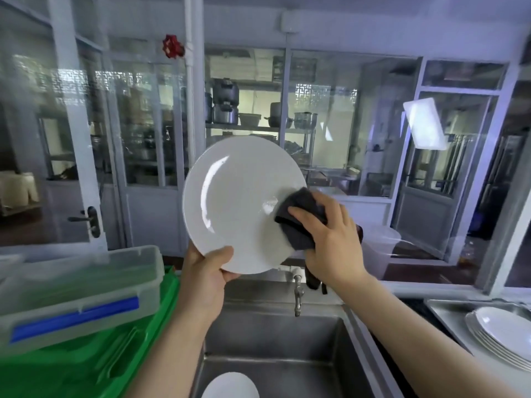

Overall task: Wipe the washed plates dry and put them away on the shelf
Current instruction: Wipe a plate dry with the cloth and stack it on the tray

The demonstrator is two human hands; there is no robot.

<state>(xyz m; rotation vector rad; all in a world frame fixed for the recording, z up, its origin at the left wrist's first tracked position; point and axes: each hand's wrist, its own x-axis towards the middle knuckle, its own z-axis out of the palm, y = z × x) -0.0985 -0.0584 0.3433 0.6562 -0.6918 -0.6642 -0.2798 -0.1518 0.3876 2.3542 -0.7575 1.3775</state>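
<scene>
On my far left a clear lidded box [77, 285] sits on a green crate [94, 366], crowding that side. My left hand [205, 278] grips the lower rim of a white plate [241, 202], thumb curled over the front and the other fingers hidden behind it, holding the plate tilted up over the sink [275, 349]. Another plate [230, 386] lies in the basin below, near the bottom edge of view. My right hand [330, 242] has its fingers clamped on a dark cloth [298, 222], pressed to the plate's lower right face.

I judge the drying step is in hand, with droplets showing beside the cloth. Next I would sweep the cloth across the rest of the face, then turn the plate for its back.

The tap [298, 294] stands just under the plate's edge, so lowering needs care. To the right, a stack of plates [502, 337] rests in a steel tray [448, 305]; open room lies above the basin. I cannot see the shelf meant for them.
</scene>
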